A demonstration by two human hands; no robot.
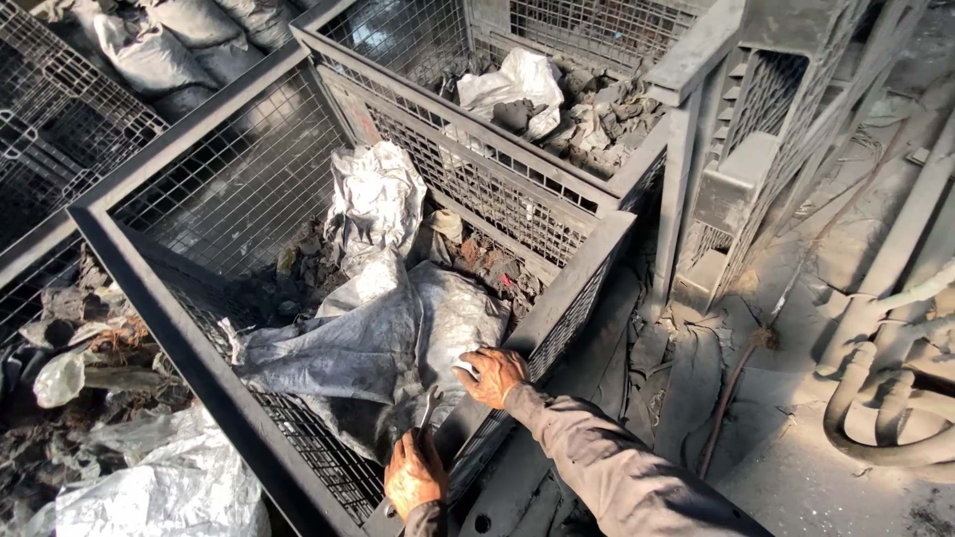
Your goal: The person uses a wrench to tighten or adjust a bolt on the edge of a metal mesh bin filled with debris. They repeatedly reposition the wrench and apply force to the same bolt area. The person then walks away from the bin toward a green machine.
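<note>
My left grip [414, 475] is clenched around a metal tool [428, 406] at the near corner of the wire cage [587, 283]; my right grip [491, 374] pinches the grey sack [383, 333] draped inside the cage over dark scrap [487, 264]

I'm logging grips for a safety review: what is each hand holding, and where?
Left hand grips the grey woven plastic sack at its near edge; right hand rests on its side. Firm hold cannot be told.

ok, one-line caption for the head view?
Left hand grips a metal tool, right hand rests on a dusty grey plastic sack inside a grey wire-mesh cage bin.
</note>
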